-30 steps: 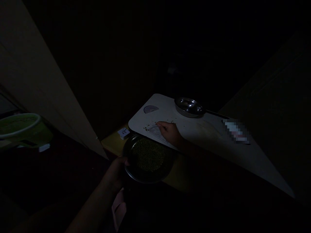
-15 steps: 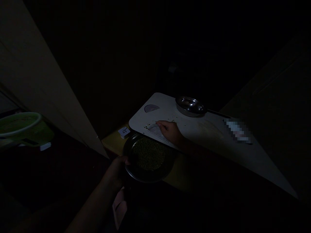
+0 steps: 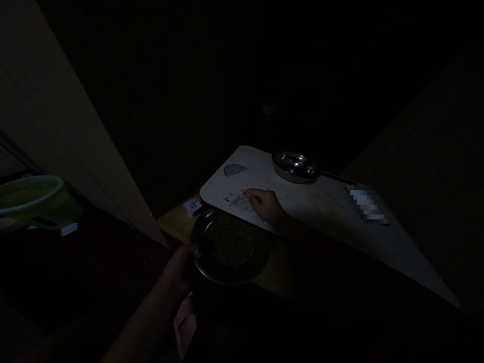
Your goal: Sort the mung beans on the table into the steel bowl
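My left hand grips the rim of a dark round plate, which holds a heap of small green mung beans. My right hand rests on a white cutting board, beside the plate. Its fingers lie on a pale, half-round slice, possibly onion, with a few loose beans scattered close by. Another half-round slice lies farther back on the board. A shallow steel bowl stands at the board's back edge. The dim light hides my right fingers' exact shape.
The board sits on a wooden tabletop with a small white box near its left corner. A pixelated item lies at the board's right. A green plastic colander sits low at the left, beyond a pale upright panel.
My right hand has shifted slightly to the right on the board. The plate stays in my left hand.
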`<state>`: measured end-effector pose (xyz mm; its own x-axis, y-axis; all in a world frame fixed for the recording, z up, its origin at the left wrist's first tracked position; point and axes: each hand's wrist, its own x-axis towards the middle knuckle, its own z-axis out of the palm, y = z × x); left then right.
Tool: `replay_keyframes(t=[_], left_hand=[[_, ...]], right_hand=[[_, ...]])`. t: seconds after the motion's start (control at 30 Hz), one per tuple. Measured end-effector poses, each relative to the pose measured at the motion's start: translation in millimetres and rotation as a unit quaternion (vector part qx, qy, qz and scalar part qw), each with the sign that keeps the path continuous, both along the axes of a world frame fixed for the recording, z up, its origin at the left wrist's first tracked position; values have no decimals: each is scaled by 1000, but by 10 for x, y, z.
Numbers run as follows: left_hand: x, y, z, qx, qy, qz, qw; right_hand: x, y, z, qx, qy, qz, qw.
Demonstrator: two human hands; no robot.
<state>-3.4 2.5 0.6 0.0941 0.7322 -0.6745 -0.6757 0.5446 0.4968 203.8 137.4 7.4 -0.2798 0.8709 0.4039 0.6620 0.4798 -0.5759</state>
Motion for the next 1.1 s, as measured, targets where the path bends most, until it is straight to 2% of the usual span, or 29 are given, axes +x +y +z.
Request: replay_keyframes(t=[0.1,0.33,0.6,0.77,1.1], left_hand=[[17,4,25,8,41,11,999],[7,-1,-4,10,42,-8,999],[25,3,22,0,54,-2,999],[21,12,-1,-1,48,6,999],[15,9,4,-9,43,-2,999]], right_hand=[[3,-8,-14,-1,-2,-5,1000],[-71,-64,7,-7,-22,28,999],[-83,-53,3,3,-14,-39,999],[-89,-53,53,-6,-39,-57,998],[-124,-60,58,-8,-30,-32,999]])
